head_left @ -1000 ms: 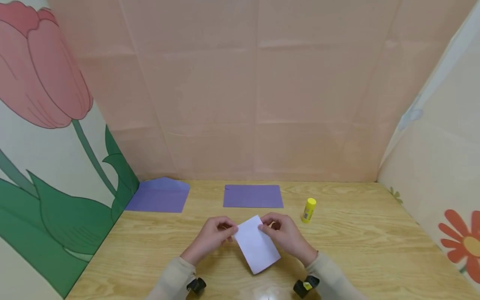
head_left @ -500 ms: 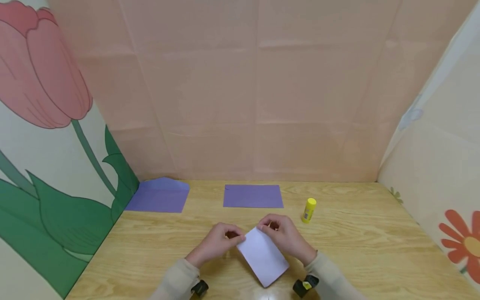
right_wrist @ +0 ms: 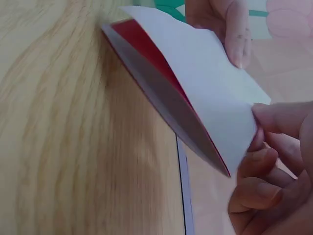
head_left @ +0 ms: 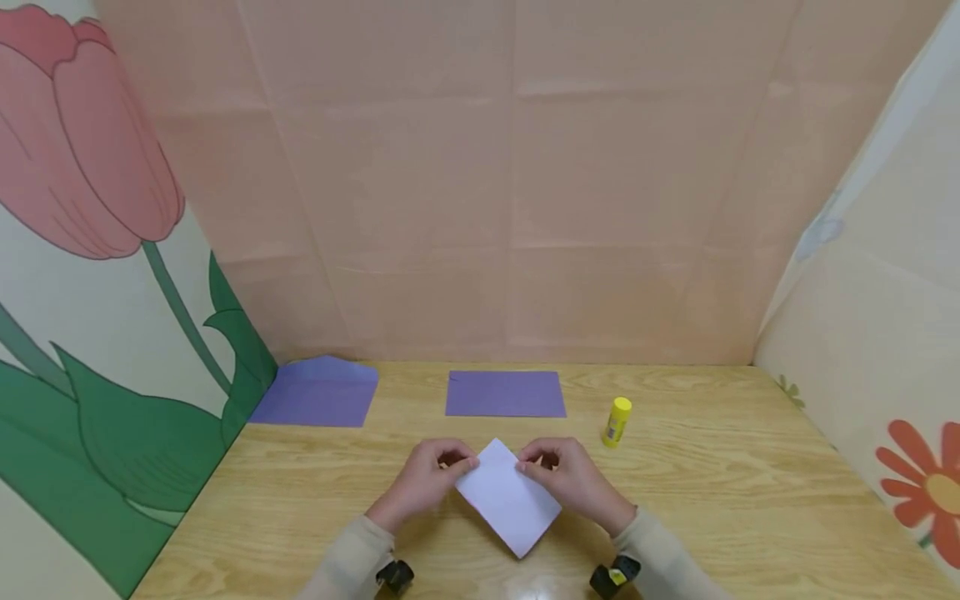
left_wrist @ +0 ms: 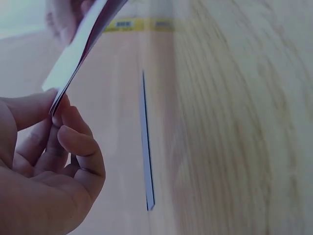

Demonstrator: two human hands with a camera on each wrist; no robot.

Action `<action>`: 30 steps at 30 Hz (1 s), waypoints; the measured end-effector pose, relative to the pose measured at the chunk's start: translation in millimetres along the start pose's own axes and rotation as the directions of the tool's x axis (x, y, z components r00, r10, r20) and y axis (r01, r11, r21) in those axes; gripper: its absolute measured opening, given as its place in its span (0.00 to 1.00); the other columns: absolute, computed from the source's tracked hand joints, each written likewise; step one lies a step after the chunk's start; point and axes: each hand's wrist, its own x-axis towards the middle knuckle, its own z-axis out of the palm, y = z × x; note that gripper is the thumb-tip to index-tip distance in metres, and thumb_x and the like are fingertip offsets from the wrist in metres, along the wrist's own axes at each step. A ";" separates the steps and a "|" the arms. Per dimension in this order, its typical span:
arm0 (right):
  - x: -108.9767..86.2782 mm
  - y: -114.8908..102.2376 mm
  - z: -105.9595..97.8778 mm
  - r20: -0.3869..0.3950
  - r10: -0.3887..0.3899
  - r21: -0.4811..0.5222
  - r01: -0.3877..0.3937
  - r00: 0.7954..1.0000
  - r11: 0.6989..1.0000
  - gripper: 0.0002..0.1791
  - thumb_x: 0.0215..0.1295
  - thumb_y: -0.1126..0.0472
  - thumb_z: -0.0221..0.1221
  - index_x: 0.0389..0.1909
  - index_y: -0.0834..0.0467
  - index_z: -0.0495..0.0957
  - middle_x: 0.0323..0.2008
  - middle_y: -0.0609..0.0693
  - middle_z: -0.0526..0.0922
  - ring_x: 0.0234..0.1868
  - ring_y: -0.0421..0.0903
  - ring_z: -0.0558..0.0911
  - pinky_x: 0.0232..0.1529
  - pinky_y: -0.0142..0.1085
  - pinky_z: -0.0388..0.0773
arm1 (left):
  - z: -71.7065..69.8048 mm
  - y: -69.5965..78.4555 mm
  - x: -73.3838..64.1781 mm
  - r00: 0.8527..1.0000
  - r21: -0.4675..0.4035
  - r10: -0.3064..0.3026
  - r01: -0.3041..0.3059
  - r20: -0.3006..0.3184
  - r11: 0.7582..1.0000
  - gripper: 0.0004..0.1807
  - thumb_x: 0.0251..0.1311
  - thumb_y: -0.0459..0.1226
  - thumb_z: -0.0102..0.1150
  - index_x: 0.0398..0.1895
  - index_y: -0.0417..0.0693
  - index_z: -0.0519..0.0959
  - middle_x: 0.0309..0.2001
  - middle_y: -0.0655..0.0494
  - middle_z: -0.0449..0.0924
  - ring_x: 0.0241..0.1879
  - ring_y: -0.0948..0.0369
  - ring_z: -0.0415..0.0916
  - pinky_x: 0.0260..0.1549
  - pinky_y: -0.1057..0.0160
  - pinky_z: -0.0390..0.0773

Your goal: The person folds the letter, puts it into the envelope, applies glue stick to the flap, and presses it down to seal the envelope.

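Both hands hold a folded sheet of paper (head_left: 512,502), white outside, tilted like a diamond in the head view. My left hand (head_left: 429,482) pinches its upper left edge between thumb and fingers. On the upper right edge, the thumb and fingers of my right hand (head_left: 573,482) grip it the same way. Seen from the right wrist, the folded paper (right_wrist: 205,83) gapes along one side and shows red inside. From the left wrist its layers (left_wrist: 80,56) appear edge-on, rising from the left thumb.
At the back of the wooden table (head_left: 712,492) lies a purple envelope (head_left: 506,394). Another purple envelope (head_left: 315,398), flap raised, lies at the back left. A yellow glue stick (head_left: 617,422) stands beyond the right hand. Printed sheets wall the table on three sides.
The paper has turned anticlockwise into a diamond pose, its top corner shifting left between the hands. The left hand moved right, then back left; the right hand slid down along the edge.
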 end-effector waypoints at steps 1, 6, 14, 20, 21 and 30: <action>-0.8 1.2 -0.9 0.014 -0.002 0.000 0.002 1.000 1.000 0.04 0.64 0.60 0.67 0.32 0.56 0.87 0.27 0.43 0.83 0.24 0.36 0.72 0.23 0.28 0.68 | -1.5 -0.9 0.2 1.000 -0.011 -0.005 0.004 -0.014 1.000 0.05 0.67 0.38 0.63 0.35 0.50 0.86 0.33 0.59 0.83 0.32 0.64 0.74 0.31 0.68 0.74; -2.8 6.4 -4.5 0.069 -0.018 0.017 0.017 0.997 1.000 0.04 0.65 0.61 0.66 0.32 0.57 0.86 0.28 0.45 0.84 0.26 0.35 0.74 0.25 0.28 0.73 | -8.6 -2.6 -0.6 0.999 -0.075 -0.038 0.036 -0.028 0.996 0.06 0.67 0.38 0.63 0.37 0.45 0.86 0.35 0.54 0.83 0.33 0.63 0.73 0.32 0.68 0.73; -4.8 9.5 -8.4 0.119 -0.028 0.047 0.023 0.992 0.999 0.05 0.67 0.62 0.63 0.33 0.58 0.84 0.28 0.47 0.81 0.29 0.35 0.74 0.29 0.28 0.72 | -16.9 -4.2 -3.0 0.994 -0.160 -0.100 0.090 -0.053 0.983 0.08 0.67 0.38 0.62 0.40 0.42 0.86 0.37 0.51 0.84 0.33 0.63 0.73 0.31 0.68 0.74; -4.4 12.8 -9.1 0.145 -0.014 0.020 0.011 0.989 1.000 0.05 0.68 0.62 0.62 0.33 0.57 0.84 0.27 0.45 0.80 0.28 0.35 0.74 0.28 0.28 0.72 | -21.1 -7.1 -2.7 0.995 -0.122 -0.102 0.098 -0.024 0.988 0.08 0.66 0.38 0.63 0.39 0.43 0.86 0.37 0.52 0.84 0.33 0.62 0.74 0.31 0.67 0.75; -4.2 13.1 -9.4 0.150 -0.011 0.018 0.009 0.989 1.000 0.05 0.69 0.62 0.62 0.33 0.57 0.83 0.27 0.45 0.80 0.28 0.35 0.74 0.28 0.28 0.72 | -21.6 -8.1 -2.7 0.994 -0.110 -0.107 0.104 -0.016 0.988 0.07 0.66 0.38 0.63 0.39 0.43 0.86 0.37 0.52 0.84 0.32 0.62 0.74 0.30 0.68 0.74; -3.6 15.2 -10.5 0.166 0.011 -0.006 -0.010 0.986 1.000 0.06 0.70 0.62 0.61 0.34 0.57 0.83 0.27 0.45 0.80 0.28 0.36 0.74 0.29 0.29 0.72 | -34.8 -12.9 -4.1 0.998 0.142 -0.045 0.050 -0.038 0.989 0.07 0.68 0.36 0.60 0.38 0.44 0.86 0.36 0.53 0.84 0.31 0.61 0.75 0.30 0.65 0.76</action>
